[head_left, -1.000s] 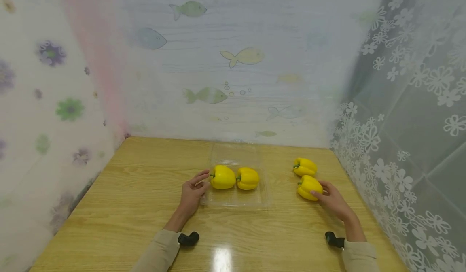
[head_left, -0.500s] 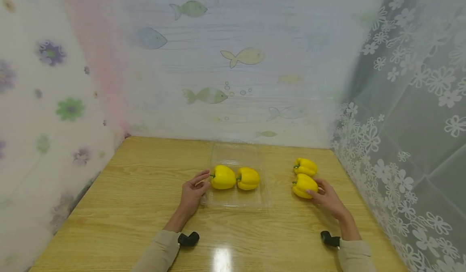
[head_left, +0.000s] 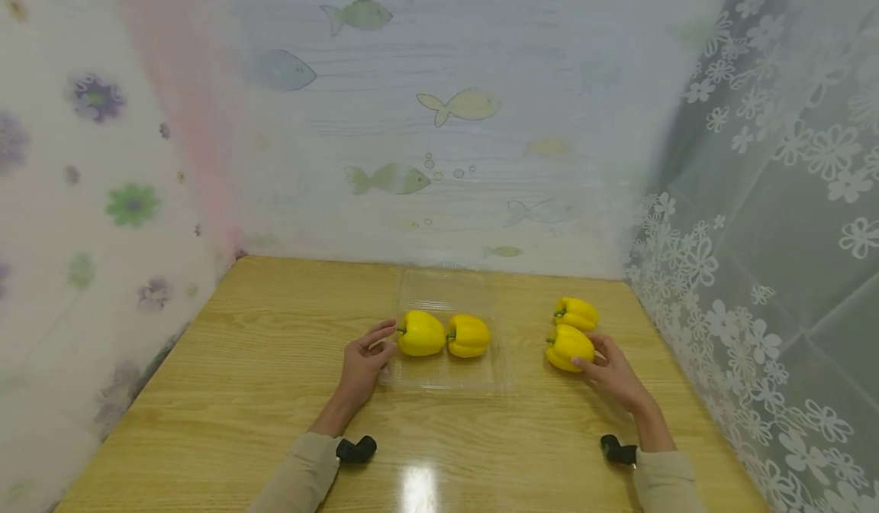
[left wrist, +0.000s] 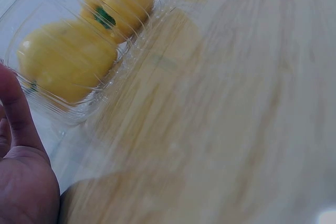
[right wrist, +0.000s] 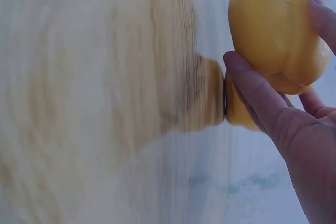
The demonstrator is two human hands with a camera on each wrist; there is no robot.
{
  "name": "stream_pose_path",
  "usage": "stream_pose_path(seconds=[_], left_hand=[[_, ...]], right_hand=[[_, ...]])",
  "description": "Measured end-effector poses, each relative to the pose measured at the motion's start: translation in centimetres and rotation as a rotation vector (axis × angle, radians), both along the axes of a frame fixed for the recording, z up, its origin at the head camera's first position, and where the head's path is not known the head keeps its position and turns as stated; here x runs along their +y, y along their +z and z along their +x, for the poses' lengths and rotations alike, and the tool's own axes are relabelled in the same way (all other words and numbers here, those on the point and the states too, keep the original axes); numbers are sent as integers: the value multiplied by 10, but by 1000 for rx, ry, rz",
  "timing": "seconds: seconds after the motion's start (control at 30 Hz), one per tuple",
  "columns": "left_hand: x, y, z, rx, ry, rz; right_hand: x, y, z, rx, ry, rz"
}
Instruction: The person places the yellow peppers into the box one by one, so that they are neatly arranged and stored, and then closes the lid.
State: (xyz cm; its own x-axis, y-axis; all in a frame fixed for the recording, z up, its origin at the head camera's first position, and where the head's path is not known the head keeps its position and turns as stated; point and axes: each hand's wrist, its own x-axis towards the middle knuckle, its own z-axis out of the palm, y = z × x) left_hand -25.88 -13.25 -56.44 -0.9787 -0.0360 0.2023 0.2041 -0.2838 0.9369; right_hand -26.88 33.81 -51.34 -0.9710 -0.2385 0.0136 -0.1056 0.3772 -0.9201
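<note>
My right hand (head_left: 613, 374) grips a yellow bell pepper (head_left: 568, 347) between thumb and fingers. In the right wrist view this bell pepper (right wrist: 275, 24) shows a gap between it and the tabletop. Just behind it lies another yellow bell pepper (head_left: 577, 314), stem to the left. A clear plastic clamshell box (head_left: 439, 379) stands in the middle with its lid (head_left: 445, 288) laid back. Inside sit two bell peppers, a left one (head_left: 421, 334) and a right one (head_left: 469, 337). My left hand (head_left: 364, 360) rests by the box's left side, fingers extended along it.
The wooden table (head_left: 275, 421) runs back to a fish-printed curtain (head_left: 453, 154). Floral-print curtains hang at the left and the right. A black wrist mount (head_left: 357, 450) sits on the left sleeve and a similar mount (head_left: 619, 450) on the right.
My right hand has carried its bell pepper a little left and back, closer to the box. My left hand, the box and the other peppers have stayed put.
</note>
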Motion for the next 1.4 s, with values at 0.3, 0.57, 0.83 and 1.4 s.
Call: stream_pose_path(seconds=[0.3, 0.57, 0.83, 1.4], left_hand=[[0, 0, -1, -7, 8, -8], [0, 0, -2, 1, 6, -4], [0, -1, -2, 0, 9, -11], [2, -3, -1, 9, 16, 33]], right_hand=[[-5, -1, -3, 107, 24, -16], [-15, -4, -4, 160, 41, -23], [-23, -3, -4, 184, 68, -48], [-37, 0, 1, 178, 91, -201]])
